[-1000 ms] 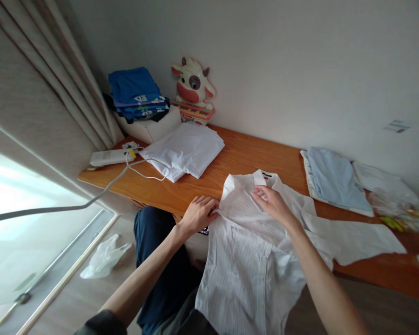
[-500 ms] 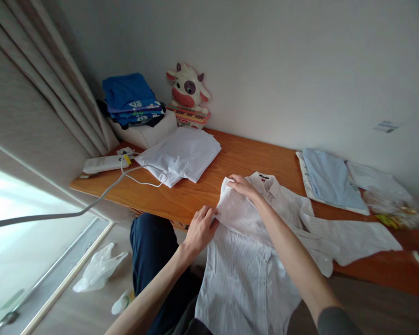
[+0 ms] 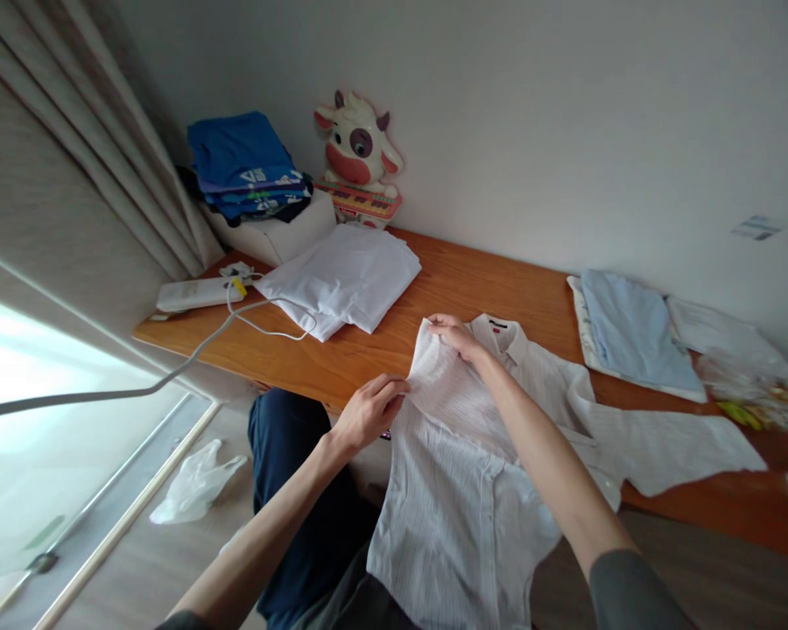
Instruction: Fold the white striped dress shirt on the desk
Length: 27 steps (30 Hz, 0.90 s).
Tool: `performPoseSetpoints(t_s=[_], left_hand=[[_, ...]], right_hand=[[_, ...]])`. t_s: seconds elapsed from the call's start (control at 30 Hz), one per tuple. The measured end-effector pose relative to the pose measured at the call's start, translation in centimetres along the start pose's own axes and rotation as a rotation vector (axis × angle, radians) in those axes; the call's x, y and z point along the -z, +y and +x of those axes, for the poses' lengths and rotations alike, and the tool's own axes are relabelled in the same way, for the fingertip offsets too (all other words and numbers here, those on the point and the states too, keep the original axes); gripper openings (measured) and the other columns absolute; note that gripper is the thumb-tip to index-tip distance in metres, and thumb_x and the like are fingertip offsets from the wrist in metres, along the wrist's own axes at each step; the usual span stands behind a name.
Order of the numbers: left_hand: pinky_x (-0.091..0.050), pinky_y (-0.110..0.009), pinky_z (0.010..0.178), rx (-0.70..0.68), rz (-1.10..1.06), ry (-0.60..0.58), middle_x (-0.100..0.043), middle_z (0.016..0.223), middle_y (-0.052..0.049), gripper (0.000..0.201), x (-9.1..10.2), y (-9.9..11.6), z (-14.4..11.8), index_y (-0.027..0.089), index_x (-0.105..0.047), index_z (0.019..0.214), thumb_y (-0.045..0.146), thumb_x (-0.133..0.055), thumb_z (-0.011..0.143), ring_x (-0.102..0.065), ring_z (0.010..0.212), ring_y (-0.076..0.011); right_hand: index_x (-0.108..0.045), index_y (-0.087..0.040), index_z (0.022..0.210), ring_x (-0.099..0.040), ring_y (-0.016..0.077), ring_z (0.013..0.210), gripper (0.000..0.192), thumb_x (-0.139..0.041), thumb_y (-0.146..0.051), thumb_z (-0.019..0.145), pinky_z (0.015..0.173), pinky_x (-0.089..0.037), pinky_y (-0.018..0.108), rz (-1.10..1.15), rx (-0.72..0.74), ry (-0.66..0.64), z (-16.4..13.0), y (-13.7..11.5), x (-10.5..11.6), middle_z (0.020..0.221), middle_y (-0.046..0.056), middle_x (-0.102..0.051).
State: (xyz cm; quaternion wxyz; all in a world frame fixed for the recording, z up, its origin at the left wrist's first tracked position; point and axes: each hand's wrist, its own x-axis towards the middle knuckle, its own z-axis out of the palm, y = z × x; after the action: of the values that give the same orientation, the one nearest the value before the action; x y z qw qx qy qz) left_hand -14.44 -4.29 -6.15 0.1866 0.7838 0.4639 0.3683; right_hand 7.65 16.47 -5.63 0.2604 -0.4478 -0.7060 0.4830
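shirt [image 3: 443, 525] partly on counter [image 3: 486, 284], lower part hanging off front edge. l hand [image 3: 369, 411] fingers pinching its side edge, r hand [image 3: 456, 335] fingers gripping shoulder corner. prob under halfway folded: near-l sleeve looks laid across chest, opp. sleeve [image 3: 683, 444] out flat, not folded in.

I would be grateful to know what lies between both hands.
The head view shows part of the striped shirt between left hand and right hand, both pinching it.
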Motion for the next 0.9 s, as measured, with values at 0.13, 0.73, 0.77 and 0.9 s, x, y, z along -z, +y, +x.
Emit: performPoseSetpoints(t_s=[0.13,0.73,0.77,0.9], left_hand=[[-0.06,-0.036,0.102,-0.082,-0.007,-0.054,-0.072,0.127,-0.008,0.026,0.2,0.2,1.6,0.026,-0.068,0.129,0.022,-0.052,0.11,-0.073,0.115,-0.0204],[-0.059,-0.03,0.086,-0.017,-0.019,-0.124,-0.069,0.11,-0.005,0.033,-1.3,0.3,2.9,0.024,-0.066,0.117,0.004,-0.057,0.092,-0.07,0.095,-0.0184],[-0.059,-0.03,0.088,-0.053,-0.026,-0.114,-0.07,0.113,-0.005,0.031,-1.5,0.4,2.8,0.024,-0.067,0.119,0.007,-0.057,0.096,-0.071,0.097,-0.0182],[-0.059,-0.03,0.091,-0.155,-0.033,-0.084,-0.07,0.118,-0.007,0.026,-1.8,1.1,3.0,0.023,-0.072,0.12,0.013,-0.054,0.104,-0.072,0.101,-0.0174]], right_hand=[[-0.066,-0.022,0.096,-0.06,0.021,0.082,0.029,-0.056,-0.046,0.083,0.075,-0.045,0.03,-0.037,-0.031,0.067,-0.7,0.5,1.5,0.089,0.002,-0.069],[-0.063,-0.021,0.084,-0.057,0.0169,0.075,0.022,-0.05,-0.037,0.087,0.066,-0.041,0.025,-0.319,-0.061,0.019,-0.5,0.3,3.1,0.079,-0.001,-0.065],[-0.063,-0.021,0.085,-0.057,0.0167,0.073,0.022,-0.049,-0.038,0.088,0.066,-0.041,0.024,-0.311,-0.063,0.028,-0.8,0.4,3.2,0.079,-0.001,-0.064],[-0.055,-0.022,0.07,-0.046,0.0151,0.062,0.032,-0.05,-0.046,0.092,0.059,-0.034,0.026,-0.345,-0.109,0.046,-0.6,0.3,3.3,0.063,-0.003,-0.05]])
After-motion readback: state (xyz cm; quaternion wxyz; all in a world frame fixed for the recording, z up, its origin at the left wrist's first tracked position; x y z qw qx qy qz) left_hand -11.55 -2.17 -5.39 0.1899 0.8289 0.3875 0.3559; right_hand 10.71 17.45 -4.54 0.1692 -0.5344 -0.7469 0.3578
